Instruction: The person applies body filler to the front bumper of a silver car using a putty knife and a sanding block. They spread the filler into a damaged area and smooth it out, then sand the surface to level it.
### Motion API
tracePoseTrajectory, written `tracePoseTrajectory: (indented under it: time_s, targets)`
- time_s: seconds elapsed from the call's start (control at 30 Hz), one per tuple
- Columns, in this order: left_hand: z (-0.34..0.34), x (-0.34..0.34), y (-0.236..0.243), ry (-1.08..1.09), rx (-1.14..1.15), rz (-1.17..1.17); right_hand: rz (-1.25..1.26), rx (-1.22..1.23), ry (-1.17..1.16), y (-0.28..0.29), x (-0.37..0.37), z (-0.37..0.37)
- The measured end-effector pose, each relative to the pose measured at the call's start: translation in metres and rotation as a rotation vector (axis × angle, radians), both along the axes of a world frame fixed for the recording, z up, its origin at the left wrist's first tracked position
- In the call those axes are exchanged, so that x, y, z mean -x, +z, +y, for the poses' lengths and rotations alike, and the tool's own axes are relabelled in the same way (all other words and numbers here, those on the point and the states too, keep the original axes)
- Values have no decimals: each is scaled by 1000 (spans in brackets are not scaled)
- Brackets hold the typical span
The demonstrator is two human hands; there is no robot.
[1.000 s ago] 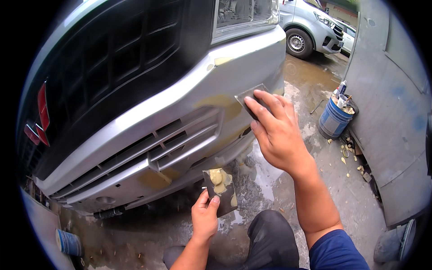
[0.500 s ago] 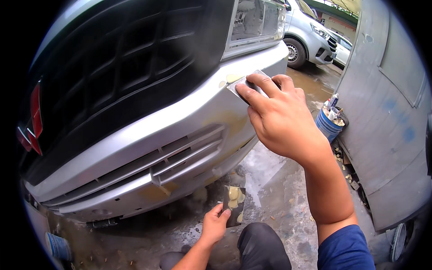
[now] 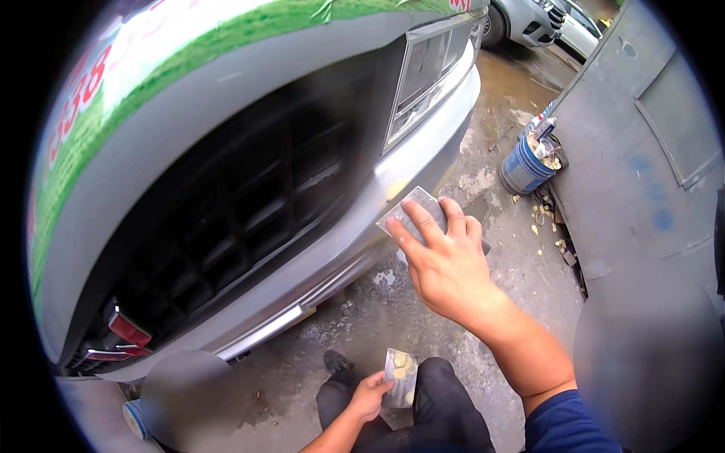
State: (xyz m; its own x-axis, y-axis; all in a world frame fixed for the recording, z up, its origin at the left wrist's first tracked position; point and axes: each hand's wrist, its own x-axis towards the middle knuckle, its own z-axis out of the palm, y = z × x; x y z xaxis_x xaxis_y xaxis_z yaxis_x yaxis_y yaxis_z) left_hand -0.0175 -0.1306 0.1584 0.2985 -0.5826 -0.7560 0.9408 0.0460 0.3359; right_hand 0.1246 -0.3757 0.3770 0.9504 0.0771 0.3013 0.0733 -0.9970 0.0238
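Note:
My right hand grips a flat, thin putty spreader, its fingers spread over the upper face. The spreader's edge is at the corner of the silver bumper, below the headlight; I cannot tell whether it touches. Pale yellow filler shows on the bumper by that edge. Lower down, my left hand pinches a small flat plate between thumb and fingers, close to my knees. Several dabs of yellowish putty lie on the plate.
The car's black grille fills the left side. A blue bucket of tubes and scraps stands by a grey metal panel at right. Another blue bucket sits lower left. Parked cars stand behind, on wet, stained concrete.
The view has shifted, so more of the car's hood shows. My right hand and the spreader appear lower in the picture. My left hand still holds the plate, now nearer my knees.

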Motion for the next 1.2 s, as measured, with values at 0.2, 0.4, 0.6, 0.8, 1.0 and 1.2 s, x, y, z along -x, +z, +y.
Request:
tracePoseTrajectory:
  time_s: [0.2,0.4,0.6,0.8,1.0,1.2]
  targets:
    - [51,9,64,56,-20,-37,145,-51,-49,20,-9,17]
    - [63,-6,85,-8,33,-20,186,-5,-71,22,-27,21]
    - [86,-38,90,-79,43,-43,215,-4,-99,19,-28,25]
    - [94,-59,100,-126,16,-32,200,-11,-118,27,-22,26]
    - [89,-69,101,-164,16,-44,225,-26,-111,21,-32,16]
    - [86,-71,112,-130,7,-56,244,-22,-100,25,-28,14]
